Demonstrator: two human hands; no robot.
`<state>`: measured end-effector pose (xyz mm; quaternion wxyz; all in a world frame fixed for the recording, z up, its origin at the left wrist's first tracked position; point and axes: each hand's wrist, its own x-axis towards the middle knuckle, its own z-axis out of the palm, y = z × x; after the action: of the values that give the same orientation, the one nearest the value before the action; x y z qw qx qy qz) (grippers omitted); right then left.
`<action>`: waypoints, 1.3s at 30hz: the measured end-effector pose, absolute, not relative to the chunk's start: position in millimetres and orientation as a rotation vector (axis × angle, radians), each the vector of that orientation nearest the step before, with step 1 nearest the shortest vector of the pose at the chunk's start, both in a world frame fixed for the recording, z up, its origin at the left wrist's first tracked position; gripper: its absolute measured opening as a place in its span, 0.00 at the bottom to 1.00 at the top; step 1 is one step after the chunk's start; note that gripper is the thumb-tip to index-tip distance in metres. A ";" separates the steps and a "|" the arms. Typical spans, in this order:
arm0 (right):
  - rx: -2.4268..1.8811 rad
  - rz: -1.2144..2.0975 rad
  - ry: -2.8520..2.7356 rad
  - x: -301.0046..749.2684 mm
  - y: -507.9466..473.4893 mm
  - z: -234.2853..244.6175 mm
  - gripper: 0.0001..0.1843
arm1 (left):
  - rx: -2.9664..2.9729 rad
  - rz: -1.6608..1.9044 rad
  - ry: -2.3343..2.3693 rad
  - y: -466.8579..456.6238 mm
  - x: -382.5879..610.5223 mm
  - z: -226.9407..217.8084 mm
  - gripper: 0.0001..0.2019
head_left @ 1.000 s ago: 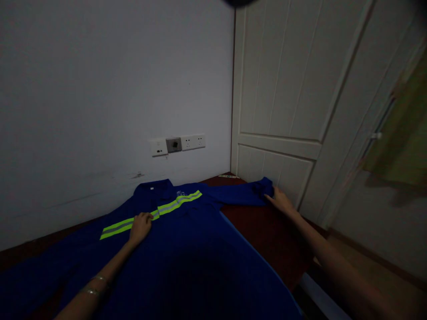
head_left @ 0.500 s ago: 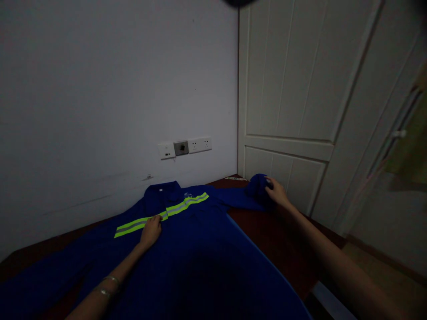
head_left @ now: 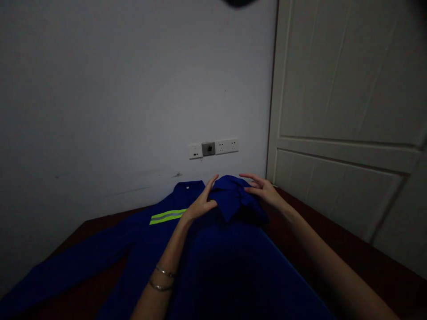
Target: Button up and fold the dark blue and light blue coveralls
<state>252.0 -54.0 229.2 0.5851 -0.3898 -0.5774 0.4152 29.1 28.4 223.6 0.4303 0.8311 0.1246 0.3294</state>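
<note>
A blue work jacket (head_left: 156,246) with a yellow-green and grey reflective stripe (head_left: 167,216) lies spread out, its collar (head_left: 189,186) toward the wall. Its sleeve on the right (head_left: 230,195) is bunched and folded in over the chest, covering part of the stripe. My left hand (head_left: 202,202), with bangles on the wrist, is beside the bunched sleeve, thumb and fingers apart. On the other side of that cloth is my right hand (head_left: 262,189), fingers spread and touching the sleeve's edge. The sleeve on the left (head_left: 66,262) stretches out toward the near left.
The dark red tabletop (head_left: 320,242) meets a pale wall (head_left: 133,89) at the back. Sockets and switches (head_left: 227,146) sit low on that wall. A white panelled door (head_left: 333,111) stands along the right side.
My right hand has brought the sleeve leftward from the right side onto the jacket's chest. My left hand has left the stripe and come up beside the sleeve. The view has turned left.
</note>
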 end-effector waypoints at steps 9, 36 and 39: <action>-1.008 0.468 -1.569 237.2 -52.3 198.8 0.06 | 1.891 0.717 0.403 15.2 10.3 222.5 0.34; -1.073 -0.310 -2.071 228.3 -94.4 220.2 0.14 | 1.143 0.842 0.535 7.8 34.1 220.3 0.15; -1.170 -0.315 -1.772 229.7 -85.3 229.0 0.10 | 1.149 0.874 0.574 6.3 33.5 220.5 0.15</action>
<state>229.7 -85.3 229.0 0.4772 -0.4789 -0.7255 -0.1290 33.5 6.3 220.5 0.7130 0.5185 0.2592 0.3945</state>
